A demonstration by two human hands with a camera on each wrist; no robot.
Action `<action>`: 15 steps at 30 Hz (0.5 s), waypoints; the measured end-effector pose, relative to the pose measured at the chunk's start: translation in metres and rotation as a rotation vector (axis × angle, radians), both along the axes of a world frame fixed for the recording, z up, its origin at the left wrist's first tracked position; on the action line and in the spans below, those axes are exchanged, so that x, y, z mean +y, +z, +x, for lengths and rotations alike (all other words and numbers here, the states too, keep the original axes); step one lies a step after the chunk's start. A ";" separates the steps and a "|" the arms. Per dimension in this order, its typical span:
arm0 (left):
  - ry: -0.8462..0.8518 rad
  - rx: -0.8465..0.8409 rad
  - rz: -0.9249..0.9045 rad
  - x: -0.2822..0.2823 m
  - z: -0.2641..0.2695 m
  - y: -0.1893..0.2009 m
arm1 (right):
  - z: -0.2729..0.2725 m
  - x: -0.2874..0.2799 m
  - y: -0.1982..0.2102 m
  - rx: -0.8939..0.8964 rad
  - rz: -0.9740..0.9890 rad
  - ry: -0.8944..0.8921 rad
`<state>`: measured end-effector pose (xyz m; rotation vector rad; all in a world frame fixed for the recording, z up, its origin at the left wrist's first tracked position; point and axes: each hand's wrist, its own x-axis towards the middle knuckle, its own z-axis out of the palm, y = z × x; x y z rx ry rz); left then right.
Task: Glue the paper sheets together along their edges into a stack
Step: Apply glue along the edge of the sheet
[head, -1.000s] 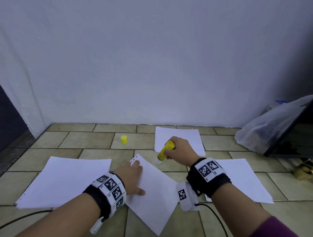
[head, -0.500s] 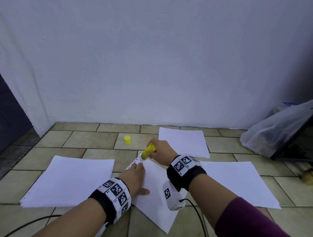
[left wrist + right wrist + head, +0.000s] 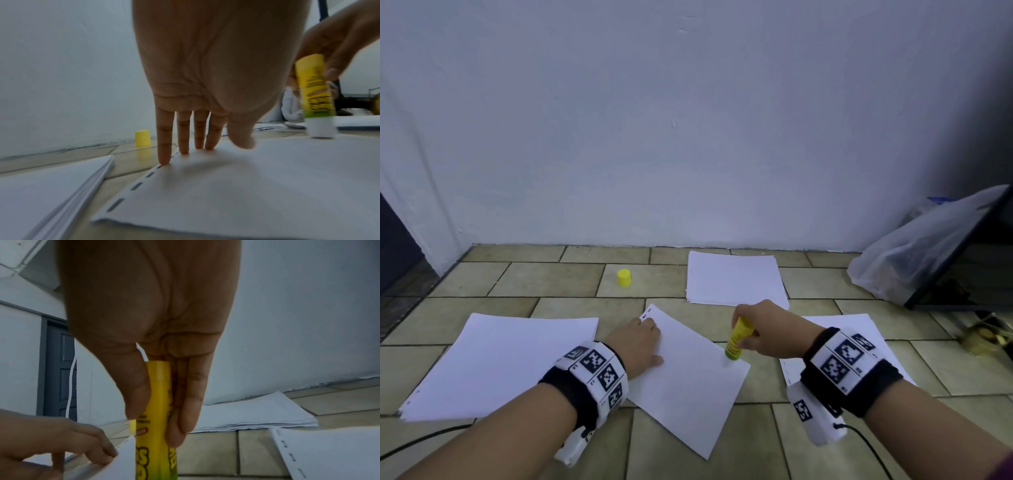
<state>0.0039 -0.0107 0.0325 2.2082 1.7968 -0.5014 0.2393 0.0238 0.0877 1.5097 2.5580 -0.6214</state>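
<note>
A single white sheet with punched slots along its left edge lies askew on the tiled floor in front of me. My left hand presses flat on its upper left corner, fingers straight along the slotted edge. My right hand grips a yellow glue stick, tip down on the sheet's right corner; the stick stands upright there. In the right wrist view thumb and fingers pinch the glue stick.
Paper stacks lie at left, at the back and at right under my forearm. The yellow cap stands on the tiles behind. A plastic bag and dark panel sit at far right. Cables trail near me.
My right hand has drawn the glue stick from the sheet's top left corner, along its upper edge, to its right corner. The left hand has stayed pressing on the sheet.
</note>
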 end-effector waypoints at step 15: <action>0.085 -0.185 0.024 -0.007 -0.031 0.001 | -0.032 0.014 -0.006 1.487 -0.840 -0.673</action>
